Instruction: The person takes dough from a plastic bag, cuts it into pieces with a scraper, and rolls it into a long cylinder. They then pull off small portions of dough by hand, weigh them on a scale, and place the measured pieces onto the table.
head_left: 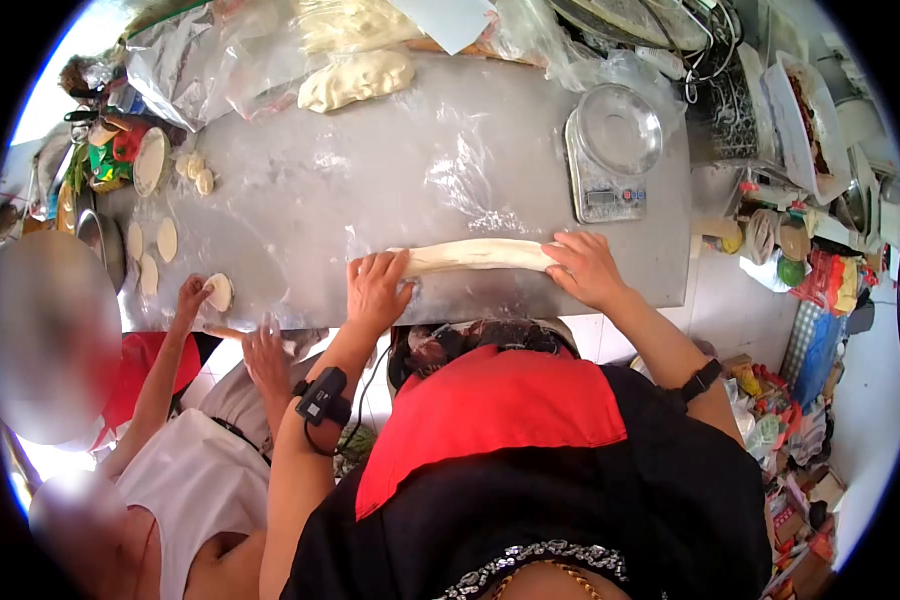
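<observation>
"Left hand (pixel 375 292) first — what is it doing?"

"Its fingers lie over the left end of a long, pale cream strip of dough (pixel 482 255), with the thumb spread away to the side. Whether they grip or only press, I cannot tell."

"And the right hand (pixel 586 270)?"

"At the opposite end, thumb and fingers over the tip. They hide it, so I cannot say whether it is pinched or just pressed down."

"Where does the strip lie?"

"Crosswise near the front edge of the grey metal table (pixel 300 190), between the two hands, with a crease running along its length. White floury smears (pixel 457 180) mark the surface beyond it, and a silver digital scale (pixel 610 203) with a round clear dish (pixel 620 128) stands to the right."

"Which step is this, then?"

"I'd judge it shaping: stretching or rolling the dough out lengthwise. The next move would call for even pressure from both hands — pulling harder on one end could thin the middle or tear it."

"Anyone alongside?"

"A co-worker's hand (pixel 196 292), to the left, touches a flat, round, pale piece of dough (pixel 220 292) on the same table."
</observation>
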A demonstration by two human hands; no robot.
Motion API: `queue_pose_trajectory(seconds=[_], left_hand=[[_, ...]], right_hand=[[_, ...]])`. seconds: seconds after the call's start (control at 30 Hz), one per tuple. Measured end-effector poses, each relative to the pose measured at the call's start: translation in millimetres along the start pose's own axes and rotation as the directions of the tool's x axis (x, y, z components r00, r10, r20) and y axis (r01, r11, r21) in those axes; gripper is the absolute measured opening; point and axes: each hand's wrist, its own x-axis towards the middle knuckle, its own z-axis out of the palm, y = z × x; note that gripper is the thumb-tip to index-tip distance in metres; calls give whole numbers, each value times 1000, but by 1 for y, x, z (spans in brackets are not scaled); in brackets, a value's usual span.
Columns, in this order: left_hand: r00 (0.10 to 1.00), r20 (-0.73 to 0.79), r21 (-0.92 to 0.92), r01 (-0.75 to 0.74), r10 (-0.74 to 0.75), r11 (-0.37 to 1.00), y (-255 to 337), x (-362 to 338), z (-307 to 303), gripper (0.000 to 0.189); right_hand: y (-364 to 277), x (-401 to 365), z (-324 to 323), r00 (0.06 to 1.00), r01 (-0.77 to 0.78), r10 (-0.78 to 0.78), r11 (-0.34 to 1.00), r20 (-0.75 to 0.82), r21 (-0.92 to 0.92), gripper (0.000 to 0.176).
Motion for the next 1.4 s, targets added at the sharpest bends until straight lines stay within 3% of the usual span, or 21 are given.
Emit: queue_pose_trajectory(seconds=[0.07, 0.17, 0.47, 0.57, 0.6, 0.7, 0.77, 0.87, 1.0, 1.1, 1.13, 1.2, 1.3, 1.4], left_hand=[[1000, -17, -5, 11, -11, 1000, 4, -2, 1, 51], [998, -27, -9, 48, -48, 999, 10, -7, 4, 49], [989, -54, -26, 136, -137, 990, 18, -18, 17, 54], [984, -42, 47, 178, -176, 983, 23, -21, 16, 59], [982, -37, 86, 189, -186, 978, 29, -23, 16, 61], [995, 99, 147, 18, -32, 989, 34, -27, 29, 66], [989, 141, 18, 48, -50, 999, 36, -21, 42, 65], [976, 112, 61, 178, -184, 982, 16, 33, 41, 68], [958, -14, 15, 285, -285, 958, -13, 101, 34, 68], [992, 56, 133, 100, -108, 986, -7, 72, 33, 66], [991, 103, 100, 77, -87, 992, -3, 45, 35, 64], [995, 97, 143, -25, 11, 989, 3, -14, 41, 63], [986, 165, 164, -21, -7, 986, 4, -63, 45, 64], [993, 112, 111, 25, -38, 994, 5, -41, 42, 62]], right_hand=[[8, -1, 15, 1000, 11, -8, 992, -26, 123, 21], [6, 3, 19, 993, -122, 116, 962, 38, 244, 17], [-1, 19, 17, 985, -125, 107, 983, 136, 134, 12], [-5, 22, 27, 989, -140, 134, 986, 65, 95, 13], [-9, 20, 29, 987, -148, 142, 986, 70, 82, 14], [-22, 11, 40, 993, -117, 113, 987, 44, 110, 23], [-31, 6, 57, 1000, -19, 20, 970, -2, 241, 34], [-48, 40, 47, 994, -2, 9, 998, 110, -62, 51], [-19, 94, 53, 990, -118, 132, 971, 57, -207, 59], [-22, 72, 48, 988, -17, 67, 942, 137, -334, 61], [-26, 52, 47, 981, -1, 60, 954, 186, -300, 62], [-30, -6, 55, 991, 57, -17, 954, 136, -296, 63], [-32, -47, 59, 982, 125, -79, 952, 172, -280, 64], [-28, -10, 49, 988, -10, 49, 965, 146, -261, 57]])
